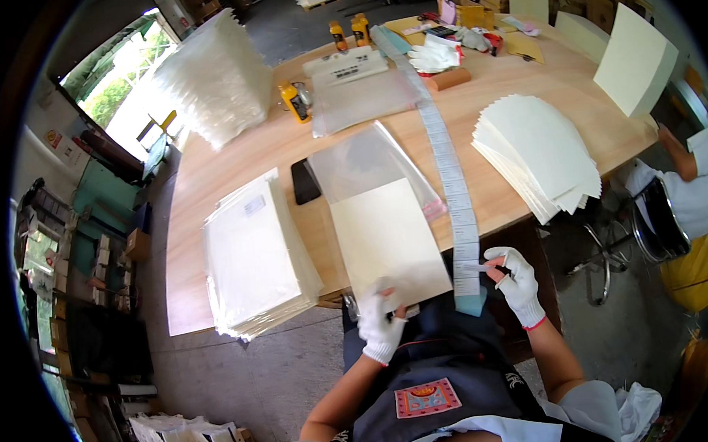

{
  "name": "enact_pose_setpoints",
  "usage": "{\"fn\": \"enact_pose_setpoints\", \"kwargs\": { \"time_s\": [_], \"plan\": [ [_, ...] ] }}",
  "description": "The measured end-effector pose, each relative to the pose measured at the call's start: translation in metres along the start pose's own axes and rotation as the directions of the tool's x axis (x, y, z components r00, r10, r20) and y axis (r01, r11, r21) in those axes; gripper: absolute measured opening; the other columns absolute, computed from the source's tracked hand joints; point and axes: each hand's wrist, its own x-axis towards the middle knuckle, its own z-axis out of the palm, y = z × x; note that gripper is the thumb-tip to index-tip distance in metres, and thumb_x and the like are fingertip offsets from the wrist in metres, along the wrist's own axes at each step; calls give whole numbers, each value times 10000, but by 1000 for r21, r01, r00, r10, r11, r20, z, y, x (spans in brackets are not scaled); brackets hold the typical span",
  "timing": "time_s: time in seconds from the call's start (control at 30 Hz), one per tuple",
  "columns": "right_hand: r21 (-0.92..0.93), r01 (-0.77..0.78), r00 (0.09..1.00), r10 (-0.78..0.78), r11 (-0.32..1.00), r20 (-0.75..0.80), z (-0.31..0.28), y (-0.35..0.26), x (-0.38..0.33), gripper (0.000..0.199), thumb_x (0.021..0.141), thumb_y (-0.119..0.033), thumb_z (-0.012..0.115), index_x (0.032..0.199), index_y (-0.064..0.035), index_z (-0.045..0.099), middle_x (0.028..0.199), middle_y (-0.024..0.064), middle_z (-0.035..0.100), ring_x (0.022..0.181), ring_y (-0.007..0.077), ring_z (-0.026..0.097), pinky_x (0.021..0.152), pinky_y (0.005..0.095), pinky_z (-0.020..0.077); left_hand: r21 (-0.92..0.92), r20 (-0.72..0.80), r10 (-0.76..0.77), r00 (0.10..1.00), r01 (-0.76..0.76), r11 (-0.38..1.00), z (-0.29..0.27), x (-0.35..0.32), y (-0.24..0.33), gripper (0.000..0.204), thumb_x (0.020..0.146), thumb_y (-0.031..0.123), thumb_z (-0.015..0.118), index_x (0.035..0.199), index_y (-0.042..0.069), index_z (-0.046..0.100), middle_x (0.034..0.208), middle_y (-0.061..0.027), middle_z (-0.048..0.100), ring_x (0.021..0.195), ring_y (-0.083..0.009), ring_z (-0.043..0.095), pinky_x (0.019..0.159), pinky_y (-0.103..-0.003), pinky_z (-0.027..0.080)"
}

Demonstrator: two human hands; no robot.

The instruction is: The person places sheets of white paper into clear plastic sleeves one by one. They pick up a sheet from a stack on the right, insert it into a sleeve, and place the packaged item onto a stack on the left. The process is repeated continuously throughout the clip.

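A cream sheet of board (390, 239) lies at the table's front edge, its upper part overlapping a stack of clear plastic bags (363, 161). My left hand (381, 326), in a white glove with bare fingertips, is at the sheet's near edge. Its fingers are smeared by motion, so their grip does not show. To the right, my right hand (518, 286), gloved the same way, pinches a small white label (474, 268) at the near end of a long label strip (449, 177). This strip runs down the table and hangs over the front edge.
Packed sheets in clear bags (253, 253) are piled at left, near a black phone (306, 182). Fanned cream boards (533, 154) lie at right. Farther back are a yellow bottle (293, 103), spare gloves (435, 55) and a tall bag stack (213, 81). Another person (696, 178) sits at right.
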Motion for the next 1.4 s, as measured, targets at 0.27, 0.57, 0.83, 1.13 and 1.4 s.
{"fn": "enact_pose_setpoints", "kwargs": {
  "time_s": [0.27,0.57,0.83,1.13,1.4],
  "plan": [
    [119,-350,874,278,929,398,103,45,80,135,807,-155,614,871,-37,630,807,19,617,736,93,563,650,227,433,-626,487,-641,593,749,218,-22,-25,-60,244,823,96,595,1038,9,519,906,-69,589,786,-156,581,697,-284,506],
    [-361,-210,935,294,908,196,151,44,147,159,699,-187,682,774,-52,645,847,76,636,759,192,584,715,286,438,-562,581,-595,555,803,201,-49,-64,-50,155,838,90,586,974,26,545,885,-30,596,759,-112,577,667,-254,512],
    [-435,60,997,-75,899,-18,147,57,131,357,698,-271,704,965,-74,574,880,103,627,873,270,568,742,362,439,-558,600,-570,562,804,206,-61,-58,-47,221,829,78,584,1041,30,541,888,-30,599,777,-109,572,664,-241,498],
    [-312,-709,408,728,633,552,64,27,3,134,820,-166,596,900,-60,574,614,-15,510,528,59,466,456,214,369,-566,446,-434,783,622,541,-103,1,-16,344,825,59,583,1152,-14,508,862,-2,585,757,-63,523,684,-203,428],
    [243,-513,688,226,823,689,196,-32,61,187,877,-215,557,792,-49,542,555,-49,434,437,29,362,389,202,258,-406,-216,-412,885,302,863,-214,30,-32,248,827,19,537,1072,11,576,613,61,437,507,-20,393,450,-181,305]
  ]
}}
